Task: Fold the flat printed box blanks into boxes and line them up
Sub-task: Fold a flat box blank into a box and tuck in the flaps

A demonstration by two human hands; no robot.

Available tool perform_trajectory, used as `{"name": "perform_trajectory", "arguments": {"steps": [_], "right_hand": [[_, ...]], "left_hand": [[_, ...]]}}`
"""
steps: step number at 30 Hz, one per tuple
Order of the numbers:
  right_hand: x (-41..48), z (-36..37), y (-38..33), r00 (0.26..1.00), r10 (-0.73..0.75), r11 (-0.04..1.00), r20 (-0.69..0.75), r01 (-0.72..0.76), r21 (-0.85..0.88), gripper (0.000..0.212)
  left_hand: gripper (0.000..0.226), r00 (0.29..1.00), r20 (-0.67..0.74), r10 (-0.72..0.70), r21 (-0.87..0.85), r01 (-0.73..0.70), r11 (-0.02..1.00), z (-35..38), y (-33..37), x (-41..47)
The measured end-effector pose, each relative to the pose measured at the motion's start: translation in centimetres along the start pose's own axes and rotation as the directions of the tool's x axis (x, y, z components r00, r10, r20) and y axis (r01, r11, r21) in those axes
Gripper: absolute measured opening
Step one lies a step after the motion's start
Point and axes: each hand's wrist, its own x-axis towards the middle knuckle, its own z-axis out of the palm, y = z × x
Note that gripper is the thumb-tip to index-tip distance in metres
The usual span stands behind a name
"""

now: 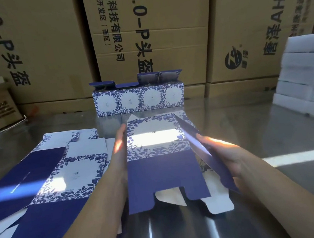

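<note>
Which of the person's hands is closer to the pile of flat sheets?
Left. The left hand presses the left side of the half-folded box, right beside the pile of flat sheets; the right hand is on the box's far side.

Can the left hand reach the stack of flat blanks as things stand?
Probably yes: the left hand presses the blank being folded, and the stack lies just to its left with nothing between. It must leave that blank first.
</note>
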Motion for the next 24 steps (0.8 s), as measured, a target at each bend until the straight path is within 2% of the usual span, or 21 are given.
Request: {"name": "perform_trajectory", "arguments": {"steps": [2, 3, 5, 6, 8, 10, 12, 14, 16, 19, 24], "right_hand": [[-0.1, -0.3, 0.0, 1.0, 0.022, 1.0, -0.01, -0.022, -0.022, 0.031], [0.1, -0.5, -0.1, 0.999, 0.027, 0.999, -0.025, -0.028, -0.037, 0.032], [0.2, -0.7, -0.2, 0.999, 0.019, 0.997, -0.045, -0.022, -0.071, 0.033], [0.2, -0.7, -0.3, 0.998, 0.018, 0.996, -0.055, -0.023, -0.09, 0.032], [0.4, -0.7, -0.3, 0.997, 0.013, 0.994, -0.076, -0.021, -0.11, 0.029], [0.4, -0.7, -0.2, 0.998, 0.014, 0.995, -0.067, -0.021, -0.093, 0.03], [0.5, -0.8, -0.2, 0.999, 0.001, 0.997, -0.045, -0.004, -0.071, 0.038], [0.5, -0.7, -0.1, 0.999, -0.028, 0.998, -0.034, 0.026, -0.056, 0.044], [0.5, -0.6, 0.1, 0.998, -0.059, 0.997, -0.029, 0.057, -0.056, 0.04], [0.4, -0.5, 0.2, 0.996, -0.081, 0.995, -0.024, 0.08, -0.063, 0.031], [0.5, -0.5, 0.0, 0.996, -0.073, 0.992, -0.05, 0.067, -0.107, 0.025]], "left_hand": [[0.031, 0.996, 0.068, -0.062, -0.088, 0.068, 0.994, -0.4, 0.0, 0.1], [0.033, 0.99, 0.124, -0.066, -0.066, 0.075, 0.995, -0.6, 0.0, 0.1], [0.033, 0.934, 0.3, -0.192, 0.002, 0.2, 0.98, -1.5, -0.1, -0.4], [0.029, 0.903, 0.341, -0.26, 0.065, 0.253, 0.965, -1.8, -0.3, -0.4], [0.021, 0.873, 0.332, -0.358, 0.184, 0.312, 0.932, -2.2, -0.8, -0.2], [0.021, 0.878, 0.265, -0.399, 0.205, 0.353, 0.913, -2.4, -0.8, 0.4], [0.032, 0.892, 0.182, -0.413, 0.231, 0.37, 0.9, -3.0, -0.6, 1.1], [0.024, 0.904, 0.137, -0.406, 0.245, 0.366, 0.898, -3.3, -0.5, 1.4], [0.017, 0.9, 0.121, -0.42, 0.225, 0.387, 0.894, -3.4, -0.7, 1.4], [0.026, 0.922, 0.064, -0.382, 0.296, 0.348, 0.89, -3.1, -1.2, 1.5], [0.048, 0.873, 0.183, -0.452, 0.372, 0.364, 0.854, -2.6, -1.6, 0.7]]}}
